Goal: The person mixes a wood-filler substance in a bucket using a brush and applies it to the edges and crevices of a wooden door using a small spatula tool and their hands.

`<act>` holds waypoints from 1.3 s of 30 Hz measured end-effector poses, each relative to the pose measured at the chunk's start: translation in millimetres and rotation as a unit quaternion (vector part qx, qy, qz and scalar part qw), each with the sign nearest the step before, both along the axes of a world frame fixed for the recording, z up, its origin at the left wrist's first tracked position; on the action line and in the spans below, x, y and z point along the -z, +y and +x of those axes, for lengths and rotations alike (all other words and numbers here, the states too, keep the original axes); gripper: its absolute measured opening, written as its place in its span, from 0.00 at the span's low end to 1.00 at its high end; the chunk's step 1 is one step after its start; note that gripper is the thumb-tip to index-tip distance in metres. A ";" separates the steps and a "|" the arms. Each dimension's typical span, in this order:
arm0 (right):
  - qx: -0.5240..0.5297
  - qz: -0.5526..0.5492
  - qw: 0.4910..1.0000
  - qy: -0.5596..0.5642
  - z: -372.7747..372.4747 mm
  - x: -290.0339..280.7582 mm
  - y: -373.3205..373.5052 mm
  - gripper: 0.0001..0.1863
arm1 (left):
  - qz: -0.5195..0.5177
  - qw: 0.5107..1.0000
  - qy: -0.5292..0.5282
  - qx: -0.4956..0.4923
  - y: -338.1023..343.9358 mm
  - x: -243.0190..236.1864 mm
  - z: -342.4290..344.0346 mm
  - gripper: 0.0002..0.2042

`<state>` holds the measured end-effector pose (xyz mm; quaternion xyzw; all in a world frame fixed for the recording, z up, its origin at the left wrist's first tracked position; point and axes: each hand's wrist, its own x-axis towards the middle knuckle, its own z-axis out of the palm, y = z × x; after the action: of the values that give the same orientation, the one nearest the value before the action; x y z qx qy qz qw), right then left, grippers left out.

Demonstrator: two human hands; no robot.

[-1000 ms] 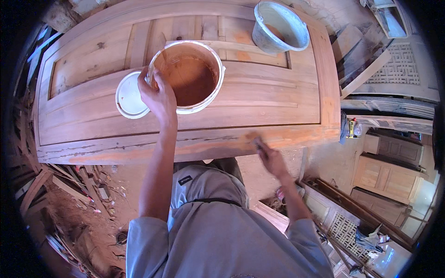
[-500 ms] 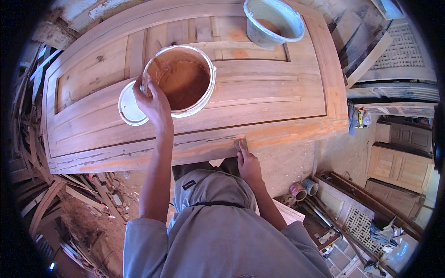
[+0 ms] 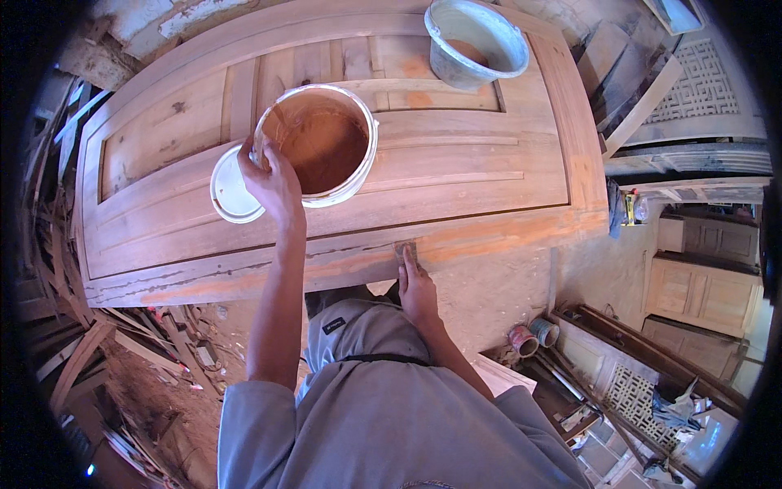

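My left hand (image 3: 275, 181) is closed over the near-left rim of a white bucket (image 3: 358, 181). Reddish-brown paste (image 3: 330, 151) coats the bucket's inside and lies at its bottom. Under the bucket is a large panelled wooden door (image 3: 456, 155), lying flat. My right hand (image 3: 417, 289) pinches a small, flat, dark scraper (image 3: 405, 251) against the door's near edge, fingers pointing away from me. Orange-brown smears run along that edge on both sides of the scraper, with dark streaks to the left.
A white lid (image 3: 232, 191) lies left of the bucket, partly overlapped by it. At the door's far right stands a grey-blue bucket (image 3: 468, 61) with brown residue. Wood scraps (image 3: 179, 342) crowd the floor at left. Two cans (image 3: 533, 336) and stacked panels (image 3: 700, 297) are at right.
My right hand has slid the scraper a little to the left along the door's near edge. My left hand keeps its hold on the bucket.
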<state>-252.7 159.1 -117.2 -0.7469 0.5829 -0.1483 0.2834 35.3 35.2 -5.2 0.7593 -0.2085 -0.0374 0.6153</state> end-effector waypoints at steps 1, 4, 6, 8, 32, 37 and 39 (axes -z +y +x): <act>-0.004 0.029 0.999 0.027 0.6 -2.7 0.7 0.25 | 0.002 1.000 -0.004 -0.001 -0.4 0.0 -0.3 0.22; -0.049 0.103 0.990 0.084 -5.9 -14.5 -0.1 0.26 | -0.010 1.000 0.001 -0.009 -2.4 -1.2 -2.9 0.18; -0.123 0.131 0.979 0.093 -18.5 -24.5 -10.3 0.26 | -0.009 1.000 0.007 -0.014 -0.9 1.6 -1.0 0.18; -0.177 0.122 0.966 0.140 -9.5 -55.7 -38.5 0.24 | -0.007 1.000 0.006 -0.013 -0.1 3.7 2.4 0.18; -0.071 0.039 0.997 0.001 -21.6 -34.7 -17.1 0.25 | 0.000 1.000 -0.009 -0.022 1.1 2.7 -1.1 0.19; -0.043 0.013 0.999 0.003 -1.1 -14.4 -5.6 0.26 | 0.003 1.000 -0.019 -0.015 2.1 5.3 0.6 0.22; -0.036 0.011 0.999 0.016 2.1 -2.4 -4.2 0.26 | -0.003 1.000 0.002 -0.006 1.1 6.5 2.3 0.22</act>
<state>-250.6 154.9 -114.7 -0.7665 0.5619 -0.1199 0.2871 37.6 36.3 -11.7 0.7585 -0.2030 -0.0348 0.6182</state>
